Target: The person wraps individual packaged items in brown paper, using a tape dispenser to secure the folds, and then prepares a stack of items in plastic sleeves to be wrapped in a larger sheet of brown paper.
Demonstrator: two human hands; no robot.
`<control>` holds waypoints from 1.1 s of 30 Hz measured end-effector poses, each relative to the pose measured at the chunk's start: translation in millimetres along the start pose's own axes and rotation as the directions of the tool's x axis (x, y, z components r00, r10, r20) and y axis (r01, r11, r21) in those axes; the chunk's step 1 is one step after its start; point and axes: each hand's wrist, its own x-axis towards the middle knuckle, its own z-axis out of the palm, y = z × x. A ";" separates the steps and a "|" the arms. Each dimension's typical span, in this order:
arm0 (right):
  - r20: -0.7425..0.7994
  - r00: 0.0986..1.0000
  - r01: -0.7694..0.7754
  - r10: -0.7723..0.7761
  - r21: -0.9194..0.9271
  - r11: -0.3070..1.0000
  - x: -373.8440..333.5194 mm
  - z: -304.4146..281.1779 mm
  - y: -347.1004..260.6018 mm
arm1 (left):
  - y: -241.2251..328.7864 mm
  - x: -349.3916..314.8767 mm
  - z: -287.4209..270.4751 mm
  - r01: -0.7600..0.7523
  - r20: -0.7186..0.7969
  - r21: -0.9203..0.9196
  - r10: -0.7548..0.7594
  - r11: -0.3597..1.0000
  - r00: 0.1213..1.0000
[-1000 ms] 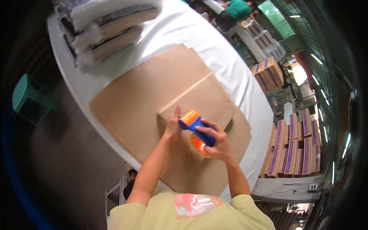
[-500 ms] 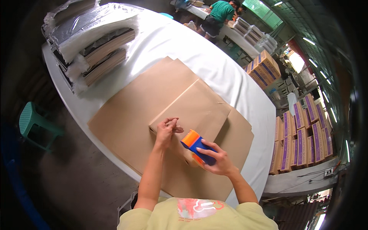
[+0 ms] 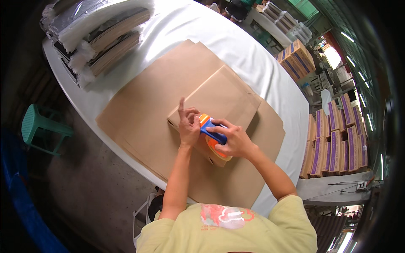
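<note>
Right hand point(image 3: 234, 141) grip clamps orange tape dispenser point(image 3: 209, 134) on brown-wrapped package point(image 3: 219, 99); left hand point(image 3: 188, 126) presses, forefinger raised.

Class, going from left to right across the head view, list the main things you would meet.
Green plastic stool → stack of wrapped boards → left hand → orange and blue tape dispenser → right hand → stacked purple-striped cartons.

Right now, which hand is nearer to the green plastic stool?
Left. The left hand rests on the brown paper-wrapped package, on the side toward the green plastic stool; the right hand is farther away.
</note>
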 end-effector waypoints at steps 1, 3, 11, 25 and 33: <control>0.027 1.000 -0.004 0.004 -0.008 1.000 4.9 -0.9 0.2 | -0.7 -0.5 1.4 -0.044 -0.018 0.091 0.046 0.995 0.999; 0.067 0.998 0.002 -0.002 0.005 1.000 12.6 -3.1 3.0 | 3.7 -2.9 3.7 0.015 -0.011 0.213 -0.013 0.977 1.000; 0.088 0.996 0.006 -0.005 -0.013 1.000 18.4 -1.8 6.6 | 23.0 15.8 -31.0 -0.294 0.284 0.877 0.085 0.380 0.955; 0.114 0.993 0.013 -0.008 -0.039 0.999 20.7 -2.9 0.5 | 40.5 58.2 -40.6 0.408 -0.350 0.792 -0.208 0.455 0.913; 0.101 0.994 0.057 -0.051 -0.059 0.997 20.0 -3.3 6.6 | 40.3 -10.8 -35.8 -0.473 0.607 0.758 -0.220 0.448 0.764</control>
